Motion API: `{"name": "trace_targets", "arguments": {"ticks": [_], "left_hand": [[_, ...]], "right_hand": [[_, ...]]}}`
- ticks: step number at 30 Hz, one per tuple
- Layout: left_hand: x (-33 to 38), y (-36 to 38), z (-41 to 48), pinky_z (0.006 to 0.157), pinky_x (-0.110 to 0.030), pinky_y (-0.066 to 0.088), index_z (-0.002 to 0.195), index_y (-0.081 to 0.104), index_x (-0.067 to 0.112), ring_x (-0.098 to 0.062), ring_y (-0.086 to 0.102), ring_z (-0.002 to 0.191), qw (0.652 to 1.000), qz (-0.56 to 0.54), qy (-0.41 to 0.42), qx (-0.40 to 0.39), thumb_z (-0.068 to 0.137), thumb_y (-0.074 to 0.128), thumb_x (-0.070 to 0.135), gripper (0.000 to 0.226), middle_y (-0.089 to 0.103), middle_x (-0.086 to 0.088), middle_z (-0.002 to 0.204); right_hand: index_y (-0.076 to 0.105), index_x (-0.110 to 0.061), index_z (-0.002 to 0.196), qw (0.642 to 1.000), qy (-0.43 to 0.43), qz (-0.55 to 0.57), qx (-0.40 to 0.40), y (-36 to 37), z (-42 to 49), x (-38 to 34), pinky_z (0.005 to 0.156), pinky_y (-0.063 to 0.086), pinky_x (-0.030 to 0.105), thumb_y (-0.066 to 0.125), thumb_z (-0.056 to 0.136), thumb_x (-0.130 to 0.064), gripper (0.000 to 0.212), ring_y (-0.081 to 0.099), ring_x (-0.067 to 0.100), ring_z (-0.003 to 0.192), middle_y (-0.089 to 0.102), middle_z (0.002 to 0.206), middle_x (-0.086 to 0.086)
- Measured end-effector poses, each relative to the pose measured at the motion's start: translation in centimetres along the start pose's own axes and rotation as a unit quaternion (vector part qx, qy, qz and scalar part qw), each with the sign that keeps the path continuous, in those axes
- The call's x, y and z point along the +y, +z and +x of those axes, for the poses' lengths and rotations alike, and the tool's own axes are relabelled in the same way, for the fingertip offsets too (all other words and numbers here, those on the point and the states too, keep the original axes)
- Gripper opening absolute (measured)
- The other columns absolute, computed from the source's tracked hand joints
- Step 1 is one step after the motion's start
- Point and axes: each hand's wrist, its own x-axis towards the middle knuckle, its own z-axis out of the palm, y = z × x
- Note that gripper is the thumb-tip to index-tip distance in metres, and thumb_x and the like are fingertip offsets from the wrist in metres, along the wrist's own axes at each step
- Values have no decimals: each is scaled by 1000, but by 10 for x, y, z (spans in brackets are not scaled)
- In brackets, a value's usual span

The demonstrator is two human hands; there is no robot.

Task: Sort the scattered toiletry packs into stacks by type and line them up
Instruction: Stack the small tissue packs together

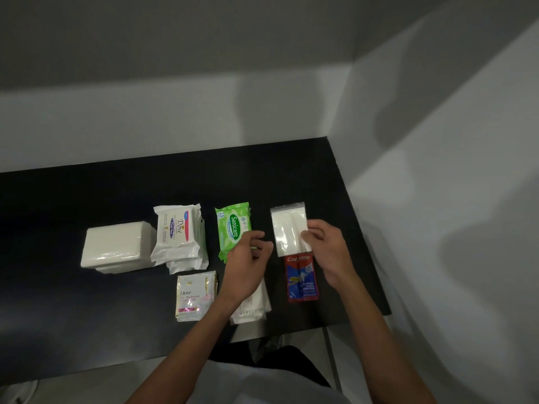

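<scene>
Left end of the black table [73, 199]: stack of plain white packs [116, 246], lying flat. Touching its right side is a stack of Dove soap packs [176, 231], white wrap, label reading sideways. In front of those, nearer me, is a stack of Dove sachets [195, 295], with a small gap from the soap.

Next right, back row: green Sanicare wipes pack [232, 225]. More green edges show under it, so it's a stack. My left hand [248, 258] sits over its lower right corner, fingers curled, thumb on or just above the wrapper. Can't tell whether I'm gripping it or only touching. Under my left wrist and forearm is a pile of thin white packs [256, 307], partly hidden, contents unreadable.

Strip of bare table between the hands, so they're apart.

Right of that: clear zip bag [287, 228] with white contents, back row, in line with the Sanicare wipes pack. My right hand [328, 249] pinches the bag's right edge, thumb on top. The bag's near edge overlaps the top of the red-and-blue Colgate sachets [302, 281], which lie in front of it, just left of my right wrist.
</scene>
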Motion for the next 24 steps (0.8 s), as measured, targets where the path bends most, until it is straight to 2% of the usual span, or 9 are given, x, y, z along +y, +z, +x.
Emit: {"name": "trace_targets", "arguments": {"ticks": [3,7,9,12,16,21,24], "left_hand": [[-5,-6,-1,77,-31,65,129,60,22,-3,73,89,997,-53,-60,0,100,71,29,31,74,4,104],[-19,-20,-11,73,-37,66,118,68,17,-16,77,76,995,-50,-88,-21,96,75,13,23,78,-2,91],[-28,-28,-19,71,-39,66,112,69,19,-17,76,69,995,-35,-91,-22,95,76,10,21,78,-3,86],[-47,-43,-29,70,-43,64,105,71,23,-19,75,63,995,-16,-92,-28,92,76,6,22,77,-2,78],[-70,-61,-38,74,-49,65,102,70,23,-21,76,66,993,-7,-111,-46,89,79,5,24,76,-2,78],[-79,-73,-43,65,-45,66,103,62,15,-29,75,74,991,-7,-118,-66,86,81,0,30,71,-13,86],[-83,-78,-42,60,-37,64,104,57,15,-29,74,70,991,19,-97,-85,86,80,-1,33,71,-14,85]], "right_hand": [[71,-24,123,999,14,30,-8,12,-23,6,94,62,47,67,102,-14,24,76,16,108,78,116,-4],[73,-30,115,999,21,-28,10,33,-41,23,95,62,43,72,99,-16,21,74,8,104,77,111,-9],[72,-31,113,997,16,-72,35,45,-49,33,92,62,33,75,97,-17,21,72,0,100,77,108,-12],[70,-24,115,988,8,-143,50,64,-60,43,76,53,11,77,95,-19,21,68,-9,92,75,103,-14],[65,-25,113,984,29,-168,43,85,-71,51,70,50,6,80,94,-19,25,68,-11,87,74,99,-13],[63,-25,117,978,40,-197,58,105,-77,58,71,52,10,80,95,-19,29,70,-5,86,73,98,-14],[61,-24,120,973,37,-218,70,115,-82,61,69,51,8,78,96,-17,31,68,-4,87,70,99,-15]]}}
